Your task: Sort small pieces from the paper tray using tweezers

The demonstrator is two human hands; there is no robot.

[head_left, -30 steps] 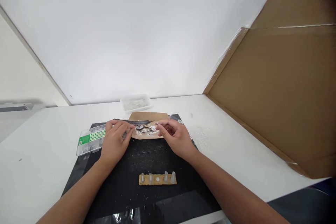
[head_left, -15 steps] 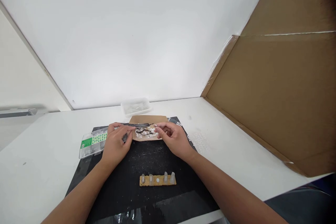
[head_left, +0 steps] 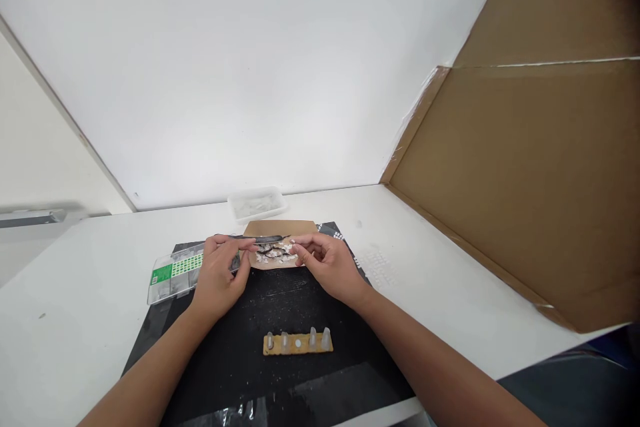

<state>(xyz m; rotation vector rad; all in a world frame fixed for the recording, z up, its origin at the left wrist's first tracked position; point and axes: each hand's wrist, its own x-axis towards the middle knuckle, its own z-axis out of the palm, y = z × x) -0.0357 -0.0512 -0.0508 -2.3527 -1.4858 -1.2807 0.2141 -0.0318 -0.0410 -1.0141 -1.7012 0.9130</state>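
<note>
My left hand (head_left: 220,275) is at the left edge of a brown sheet (head_left: 280,227), its fingers closed near a dark, slim tool (head_left: 269,239); what they grip is too small to make out. Across from it, my right hand (head_left: 330,263) pinches over the sheet's right side, and anything between its fingertips is hidden or tiny. White bits (head_left: 273,254) and dark strands lie on the sheet between the hands. Nearer me, a tan strip (head_left: 304,344) with several translucent upright pieces rests on the black mat (head_left: 260,320).
A clear case with a green label (head_left: 163,274) lies left of my left hand. Behind the sheet stands a translucent tray (head_left: 257,204) against the white wall. Small white squares (head_left: 377,267) lie right of the mat. A cardboard panel (head_left: 525,180) rises at the right.
The whole view has shifted slightly. My right fingertips have moved a little left and closer together over the white bits; my left hand stays at the sheet's edge.
</note>
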